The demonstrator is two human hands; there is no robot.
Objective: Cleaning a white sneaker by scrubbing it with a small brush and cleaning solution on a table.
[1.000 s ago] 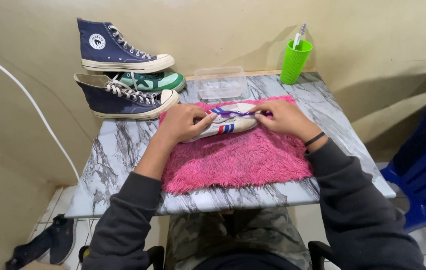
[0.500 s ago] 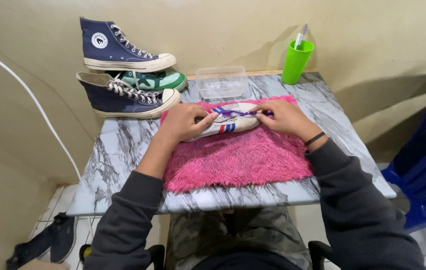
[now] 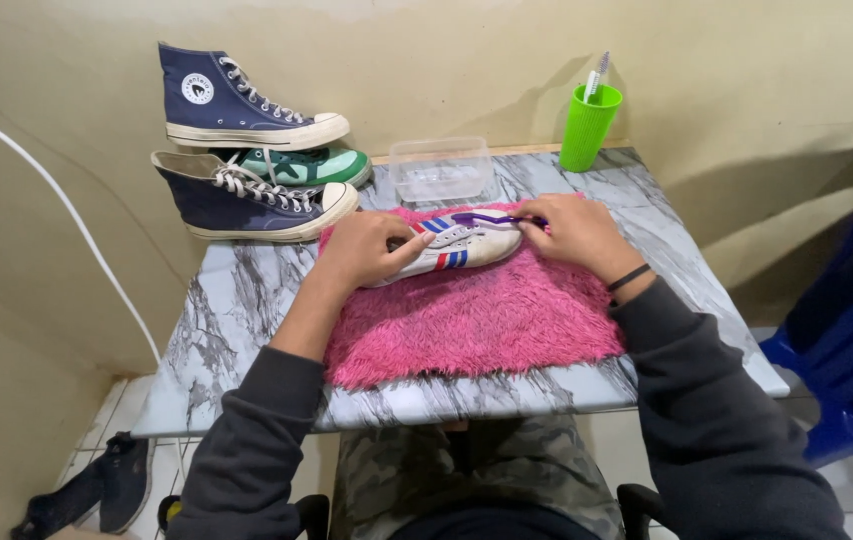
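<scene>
White sneaker [image 3: 454,247] with red and blue stripes, lying on pink shaggy mat [image 3: 477,320]. Left hand [image 3: 365,250] clamped on heel end; right hand [image 3: 577,230] pinching purple brush [image 3: 492,218] over laces. Risks: bristles snagging laces, shoe skidding toward clear tub [image 3: 441,168].

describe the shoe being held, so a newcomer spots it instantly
On the marble table lies a pink shaggy mat. At its far edge, between the left hand and right hand, sits a white shoe. Alone it has red and blue stripes; the others are navy or green.
</scene>
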